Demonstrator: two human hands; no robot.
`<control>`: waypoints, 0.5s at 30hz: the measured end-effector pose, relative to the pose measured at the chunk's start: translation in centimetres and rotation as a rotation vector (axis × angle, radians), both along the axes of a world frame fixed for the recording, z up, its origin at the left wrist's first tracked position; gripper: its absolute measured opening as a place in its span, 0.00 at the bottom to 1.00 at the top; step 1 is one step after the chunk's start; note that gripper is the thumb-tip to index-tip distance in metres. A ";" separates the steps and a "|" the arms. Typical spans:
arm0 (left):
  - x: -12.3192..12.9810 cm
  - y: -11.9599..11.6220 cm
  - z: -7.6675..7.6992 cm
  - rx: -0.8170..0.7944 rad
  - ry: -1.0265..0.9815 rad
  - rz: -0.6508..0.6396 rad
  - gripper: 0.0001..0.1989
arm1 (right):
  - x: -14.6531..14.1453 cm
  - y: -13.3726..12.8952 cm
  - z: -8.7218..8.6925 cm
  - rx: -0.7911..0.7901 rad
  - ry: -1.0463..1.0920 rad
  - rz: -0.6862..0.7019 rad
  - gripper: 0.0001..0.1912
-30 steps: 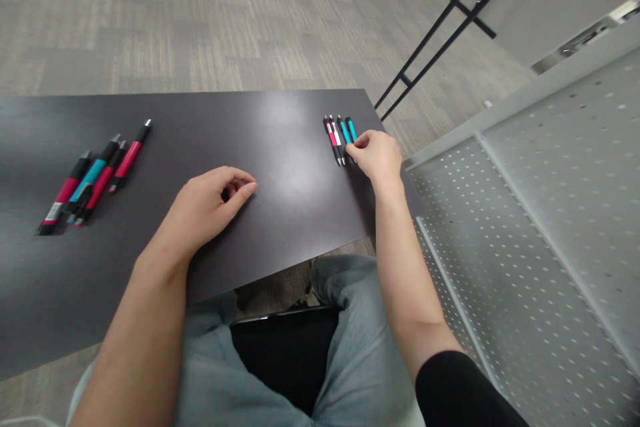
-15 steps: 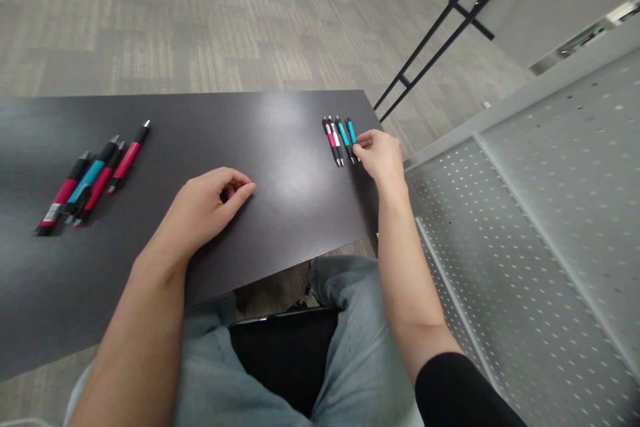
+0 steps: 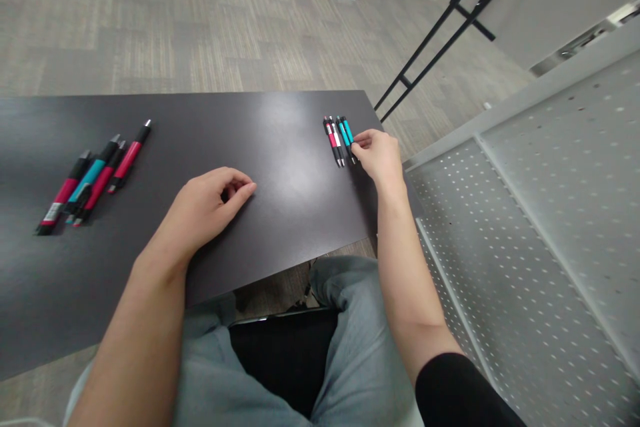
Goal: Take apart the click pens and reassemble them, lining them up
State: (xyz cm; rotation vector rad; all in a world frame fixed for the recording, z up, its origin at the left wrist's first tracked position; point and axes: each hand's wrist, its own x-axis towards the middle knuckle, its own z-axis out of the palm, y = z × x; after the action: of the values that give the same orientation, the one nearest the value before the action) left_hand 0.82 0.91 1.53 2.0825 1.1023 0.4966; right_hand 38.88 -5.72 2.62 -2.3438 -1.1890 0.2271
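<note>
Bare and loosely curled, the left hand (image 3: 213, 203) rests partly open on the dark table (image 3: 280, 227), thumb tip close to the forefinger, holding nothing that shows. The table's near edge slants past below it, above two denim-clad legs (image 3: 215, 373). Eight pens lie on the tabletop, four to each side. At left, a labelled red pen (image 3: 63, 197) is nearest, then a teal pen (image 3: 93, 177), a second red pen (image 3: 104, 180) close beside it, and a third red pen (image 3: 131, 157) slightly apart. A broad stretch of tabletop separates the left hand from the right hand (image 3: 379, 153), whose thumb and fingertips are drawn together on the lower part of the rightmost teal pen (image 3: 349, 130). That pen ends a close row of four, silver tips toward the person, after a slim red pen (image 3: 332, 139), a white pen (image 3: 337, 137) and an inner teal pen (image 3: 344, 134). The row sits near the table's far right corner. A perforated panel (image 3: 525, 213) stands along the right side; beyond the corner come a black metal frame (image 3: 440, 27) and carpeted floor (image 3: 150, 27).
</note>
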 end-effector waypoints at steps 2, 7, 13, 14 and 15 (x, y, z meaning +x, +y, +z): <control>0.0 0.1 -0.3 0.006 -0.008 -0.003 0.19 | 0.0 0.0 0.0 -0.010 -0.001 0.001 0.12; -0.3 0.2 -1.2 0.029 -0.046 -0.014 0.20 | 0.4 -0.2 0.0 -0.012 -0.010 -0.002 0.11; 0.1 -0.3 -2.1 0.114 -0.171 -0.016 0.11 | -0.4 -0.8 1.5 0.069 -0.033 0.006 0.09; 0.2 -0.3 -2.1 0.167 -0.170 0.004 0.09 | -1.0 -0.9 1.7 0.099 -0.049 0.031 0.09; 0.2 -0.2 -2.0 0.233 -0.158 0.058 0.07 | -1.8 -0.9 1.8 0.133 -0.054 0.106 0.10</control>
State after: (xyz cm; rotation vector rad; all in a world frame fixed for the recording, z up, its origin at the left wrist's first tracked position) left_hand 1.02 0.71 -0.50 2.1700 1.0560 0.8388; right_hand 37.13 -6.62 4.43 -2.1875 -1.3142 0.1179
